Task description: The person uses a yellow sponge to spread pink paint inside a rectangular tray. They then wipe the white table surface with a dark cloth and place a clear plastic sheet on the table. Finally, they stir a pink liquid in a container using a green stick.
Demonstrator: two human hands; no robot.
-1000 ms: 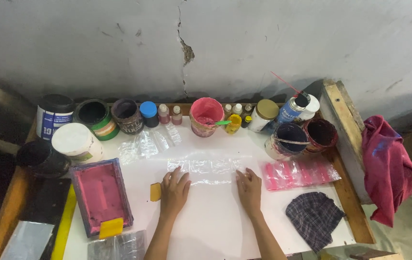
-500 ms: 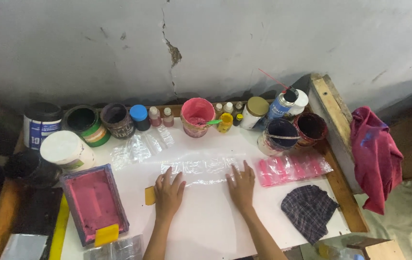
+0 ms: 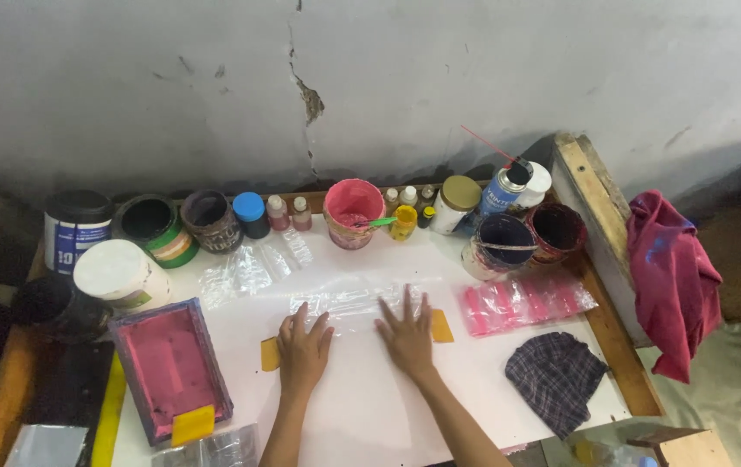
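Note:
My left hand [image 3: 303, 347] and my right hand [image 3: 407, 333] lie flat, fingers spread, on the white table top [image 3: 362, 406]. Both press the near edge of a clear plastic sheet [image 3: 349, 302] that lies flat across the middle. A yellow tape tab [image 3: 269, 354] shows just left of my left hand and another yellow tab [image 3: 442, 326] just right of my right hand. Neither hand holds anything.
Paint pots, jars and small bottles line the back, with a pink pot [image 3: 353, 212] in the middle and a spray can [image 3: 503, 188]. A pink-stained screen frame [image 3: 170, 367] lies left. Pink plastic bags [image 3: 526, 301], a checked cloth [image 3: 554, 377] and a red rag [image 3: 671, 281] sit right.
The view has shifted slightly. My hands stay flat on the sheet; the right hand has slid a little to the left along it.

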